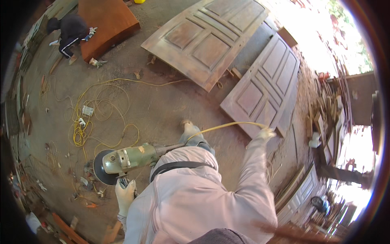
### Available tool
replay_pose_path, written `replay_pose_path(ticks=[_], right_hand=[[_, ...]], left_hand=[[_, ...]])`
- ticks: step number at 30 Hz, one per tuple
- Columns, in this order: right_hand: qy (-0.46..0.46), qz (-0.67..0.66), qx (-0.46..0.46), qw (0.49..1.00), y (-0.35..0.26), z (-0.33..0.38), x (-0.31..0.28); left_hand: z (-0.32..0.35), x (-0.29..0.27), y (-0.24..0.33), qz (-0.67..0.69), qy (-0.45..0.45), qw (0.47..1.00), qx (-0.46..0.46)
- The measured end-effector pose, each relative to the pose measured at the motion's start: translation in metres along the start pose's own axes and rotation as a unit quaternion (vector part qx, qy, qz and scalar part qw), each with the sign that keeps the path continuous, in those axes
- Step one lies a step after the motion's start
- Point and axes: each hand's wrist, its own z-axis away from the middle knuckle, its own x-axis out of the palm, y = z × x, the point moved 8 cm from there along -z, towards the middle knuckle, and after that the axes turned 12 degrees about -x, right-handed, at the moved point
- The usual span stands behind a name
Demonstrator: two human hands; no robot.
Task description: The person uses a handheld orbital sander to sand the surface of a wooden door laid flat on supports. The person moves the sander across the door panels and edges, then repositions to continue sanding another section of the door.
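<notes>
My left hand (pixel 125 192), in a pale glove, is wrapped round the side handle of a green angle grinder (pixel 136 157). The grinder lies level across my waist, its dark round disc (pixel 105 166) at the left end. Out to the right, my gloved right hand (pixel 266 133) is closed on a yellow power cord (pixel 229 125). That cord arcs from it back toward the grinder's rear end by my legs. Beyond the right hand rests a panelled wooden door (pixel 266 83), raised off the floor. A second panelled door (pixel 207 38) lies farther away, left of it.
A tangle of yellow cord (pixel 77 132) spreads over the floor on the left, around a white power strip (pixel 87 110). Another person (pixel 73 30) crouches at an orange-brown board (pixel 107 26), far left. Stacked timber (pixel 325 126) lines the right side, with scraps at lower left.
</notes>
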Motion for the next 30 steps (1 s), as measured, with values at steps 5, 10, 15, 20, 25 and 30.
replay_pose_path(ticks=[5, 10, 15, 20, 25, 30], right_hand=[[-0.445, 0.284, -0.116, 0.841, 0.022, 0.129, 0.012], [-0.632, 0.205, -0.077, 0.743, -0.087, 0.164, 0.060], [-0.831, 0.124, -0.275, 0.467, -0.198, 0.253, 0.108], [-0.820, -0.011, -0.553, 0.149, -0.262, 0.429, 0.107], [-0.644, -0.302, -0.697, -0.091, -0.279, 0.559, 0.070], [-0.961, 0.051, -0.256, 0.090, -0.292, 0.677, 0.178]], left_hand=[[0.033, 0.002, 0.023, 0.025, -0.012, 0.998, -0.050], [0.029, -0.001, 0.004, 0.015, 0.038, 0.998, -0.044], [0.033, 0.019, 0.028, 0.063, 0.043, 0.995, -0.067], [0.023, 0.012, 0.032, 0.121, 0.101, 0.987, -0.038], [0.026, 0.005, -0.032, 0.079, 0.266, 0.953, -0.121], [0.029, 0.016, -0.087, 0.183, 0.322, 0.907, -0.202]])
